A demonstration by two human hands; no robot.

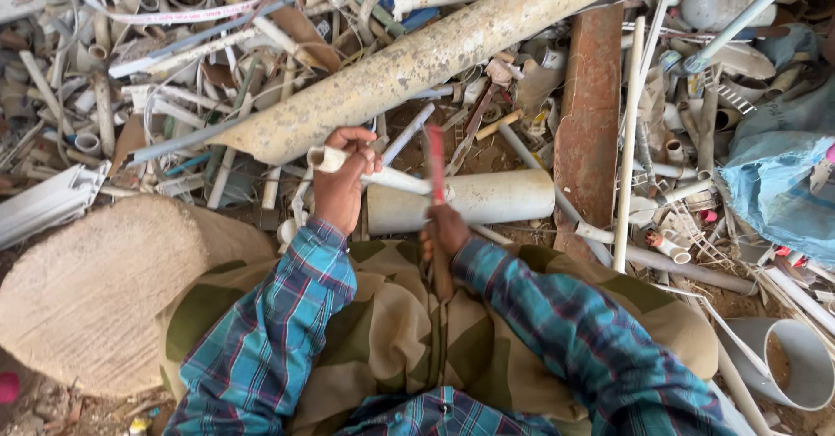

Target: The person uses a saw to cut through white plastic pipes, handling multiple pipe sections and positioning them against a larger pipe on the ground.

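Amid a heap of scrap pipes, the left hand (341, 179) grips a short white pipe piece (365, 169) while the right hand (445, 230) clasps a red-tipped blade (435, 175) beside it. A glancing stroke could reach the fingers. A large mottled pipe (435, 53) and rusty plank (590, 114) crowd close.

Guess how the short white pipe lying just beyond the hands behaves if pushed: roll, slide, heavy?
The short white pipe is a smooth round cylinder, so probably rolls readily. It looks like hollow plastic, likely light and stiff. Surrounding scrap would probably stop it quickly.
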